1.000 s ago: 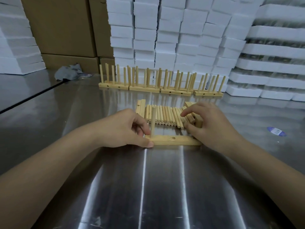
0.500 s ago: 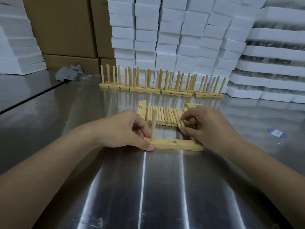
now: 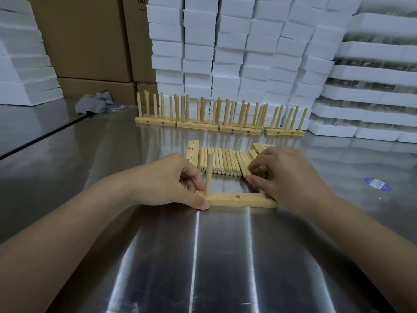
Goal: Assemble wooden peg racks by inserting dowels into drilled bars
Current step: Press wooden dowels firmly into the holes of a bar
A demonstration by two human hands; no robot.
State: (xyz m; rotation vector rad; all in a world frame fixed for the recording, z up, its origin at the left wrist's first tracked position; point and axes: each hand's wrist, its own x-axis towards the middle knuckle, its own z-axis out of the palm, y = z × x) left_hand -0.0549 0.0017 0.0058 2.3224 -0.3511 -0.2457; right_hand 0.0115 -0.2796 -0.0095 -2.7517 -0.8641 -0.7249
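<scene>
A drilled wooden bar [image 3: 242, 199] lies flat on the steel table in front of me. One dowel [image 3: 209, 173] stands upright in its left hole; two more holes show empty. My left hand [image 3: 167, 180] grips the bar's left end, thumb along the front edge. My right hand [image 3: 286, 175] rests over the right end of a row of loose dowels [image 3: 222, 161], fingertips pinching at them. Spare bars [image 3: 193, 151] lie left of the row, and more bars [image 3: 259, 146] peek out behind my right hand.
Several finished peg racks [image 3: 220, 119] stand in a line at the back. Behind them rise stacked white foam blocks [image 3: 237, 53] and cardboard boxes [image 3: 90, 37]. A grey rag [image 3: 93, 105] lies back left; a blue sticker [image 3: 378, 184] sits on the table at right.
My right hand has settled lower onto the loose dowels, fingers curling in. The left hand, bar and upright dowel have stayed put.
</scene>
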